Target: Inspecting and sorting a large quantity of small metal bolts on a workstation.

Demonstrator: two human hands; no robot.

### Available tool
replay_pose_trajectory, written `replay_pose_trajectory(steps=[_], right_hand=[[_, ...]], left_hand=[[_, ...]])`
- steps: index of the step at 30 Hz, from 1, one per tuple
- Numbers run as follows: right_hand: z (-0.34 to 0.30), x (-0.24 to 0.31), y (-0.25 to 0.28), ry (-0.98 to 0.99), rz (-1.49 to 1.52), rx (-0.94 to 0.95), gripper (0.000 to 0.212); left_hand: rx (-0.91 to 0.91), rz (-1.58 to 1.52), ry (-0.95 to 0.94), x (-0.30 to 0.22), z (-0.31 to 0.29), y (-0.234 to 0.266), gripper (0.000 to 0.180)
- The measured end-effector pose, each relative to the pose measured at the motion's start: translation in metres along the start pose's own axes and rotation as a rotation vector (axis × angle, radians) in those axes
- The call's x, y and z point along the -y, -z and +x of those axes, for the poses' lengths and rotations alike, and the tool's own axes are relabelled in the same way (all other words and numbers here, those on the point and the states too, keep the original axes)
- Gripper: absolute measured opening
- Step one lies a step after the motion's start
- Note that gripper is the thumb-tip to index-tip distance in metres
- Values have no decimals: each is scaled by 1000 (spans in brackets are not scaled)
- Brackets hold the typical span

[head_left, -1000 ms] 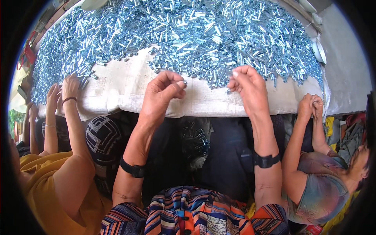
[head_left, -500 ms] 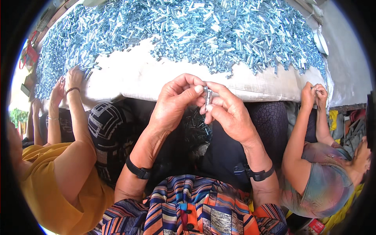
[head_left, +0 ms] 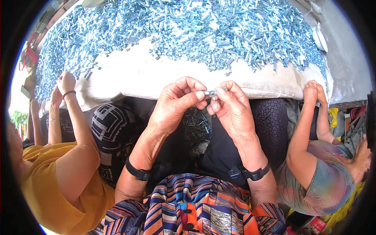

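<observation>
Between my two hands, just in front of the cloth's near edge, lies a small shiny metal sleeve-like piece [head_left: 210,93], held nearly level. My left hand [head_left: 172,103] pinches its left end between thumb and index finger. The thumb and fingers of my right hand [head_left: 235,109] are closed on its right end. Fingertips cover both ends, so whether this is one part or two joined end to end cannot be made out. Beyond my hands a large heap of similar small metal tubes [head_left: 219,35] spreads over a pale cloth [head_left: 129,74].
At my left a person in a mustard top [head_left: 58,188] has both hands at the heap's edge. Another person in a multicoloured top [head_left: 317,176] works at my right, hands together. Below my hands, dark small parts [head_left: 197,127] lie between my knees.
The metal in my fingers has turned from upright to nearly level. My right hand has rotated and risen slightly; my left has hardly moved. The left neighbour's hands have come together.
</observation>
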State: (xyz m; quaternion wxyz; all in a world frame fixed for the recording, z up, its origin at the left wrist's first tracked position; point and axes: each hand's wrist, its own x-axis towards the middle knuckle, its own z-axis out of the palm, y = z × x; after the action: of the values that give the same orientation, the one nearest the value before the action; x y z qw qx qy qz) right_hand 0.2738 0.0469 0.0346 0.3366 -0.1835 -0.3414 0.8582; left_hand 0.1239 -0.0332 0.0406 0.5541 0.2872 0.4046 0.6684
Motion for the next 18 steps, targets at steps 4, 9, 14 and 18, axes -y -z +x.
replay_pose_trajectory(steps=[4,9,14,18], right_hand=[[0,-5,0,-45,107,23,5],[-1,-6,-1,7,-47,36,5],[-1,-5,4,37,-174,59,5],[-2,-6,9,-162,65,134,7]], left_hand=[[2,-31,39,0,-1,4,8],[-7,-65,52,2,-1,8,8],[22,137,-6,-3,1,11,10],[121,54,-8,2,-2,12,13]])
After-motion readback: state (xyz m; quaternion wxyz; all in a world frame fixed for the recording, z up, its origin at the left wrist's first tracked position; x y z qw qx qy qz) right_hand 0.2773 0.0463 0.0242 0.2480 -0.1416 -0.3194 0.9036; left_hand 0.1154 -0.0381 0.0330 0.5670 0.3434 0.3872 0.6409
